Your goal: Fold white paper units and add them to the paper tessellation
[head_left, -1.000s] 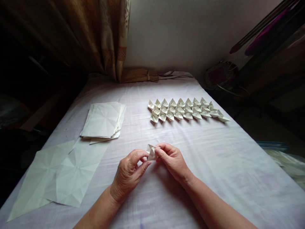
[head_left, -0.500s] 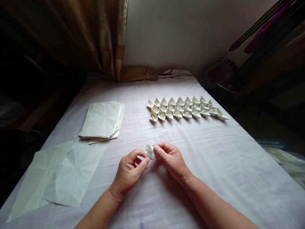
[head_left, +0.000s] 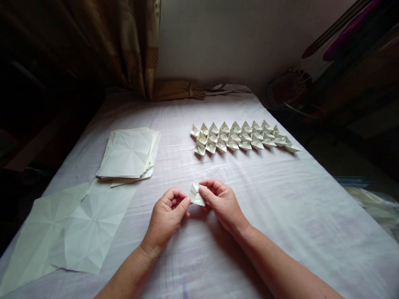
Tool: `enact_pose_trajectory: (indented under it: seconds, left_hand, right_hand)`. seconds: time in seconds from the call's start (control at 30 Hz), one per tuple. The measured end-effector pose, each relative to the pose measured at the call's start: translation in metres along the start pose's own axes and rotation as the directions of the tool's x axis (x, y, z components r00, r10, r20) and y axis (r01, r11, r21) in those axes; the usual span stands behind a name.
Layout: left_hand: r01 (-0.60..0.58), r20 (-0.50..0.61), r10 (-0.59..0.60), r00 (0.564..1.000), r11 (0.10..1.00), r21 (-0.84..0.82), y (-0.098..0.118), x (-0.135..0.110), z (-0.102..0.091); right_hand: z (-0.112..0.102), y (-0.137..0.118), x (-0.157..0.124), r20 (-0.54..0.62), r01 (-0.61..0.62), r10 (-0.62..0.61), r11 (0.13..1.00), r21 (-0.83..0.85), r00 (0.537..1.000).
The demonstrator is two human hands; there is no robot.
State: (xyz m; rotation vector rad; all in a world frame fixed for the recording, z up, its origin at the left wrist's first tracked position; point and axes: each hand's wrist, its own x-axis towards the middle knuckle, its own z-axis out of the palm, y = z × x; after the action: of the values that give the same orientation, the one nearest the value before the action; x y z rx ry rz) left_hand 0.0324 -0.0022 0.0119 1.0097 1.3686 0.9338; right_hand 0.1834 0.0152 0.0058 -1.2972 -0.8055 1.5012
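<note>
So the stack of creased paper (head_left: pixel 126 153) is the easy thing to go by here. Off to the right of it and a bit nearer, there's a small folded paper piece (head_left: pixel 196 194) held up between two hands. The right hand (head_left: pixel 222 203) has it pinched, thumb on the front. The left hand (head_left: pixel 166 214) has its thumb right up against the left edge, but I can't tell if it's really gripping. Well over to the right of the stack sit rows of pointy folded units (head_left: pixel 240 137), packed close together. On the near side of the stack, two loose creased sheets (head_left: pixel 93 228) overlap, lying flat on the pale cloth (head_left: pixel 264 199). Behind the stack hangs a gold-brown curtain (head_left: pixel 140 54).
</note>
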Motion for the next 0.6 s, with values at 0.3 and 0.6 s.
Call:
enact_pose_trajectory:
  seconds: [0.3,0.6]
  left_hand:
    - [-0.275,0.075,0.265,0.961,0.923,0.269,-0.008,-0.004,-0.007]
    - [-0.569,0.256,0.518,0.816,0.645,0.51,-0.012,-0.004,-0.021]
  right_hand:
    - [-0.009,0.0,-0.002,0.206,-0.019,0.028,0.999,-0.046,0.978]
    - [-0.019,-0.001,-0.004,0.338,0.128,-0.074,0.982,-0.139,0.938]
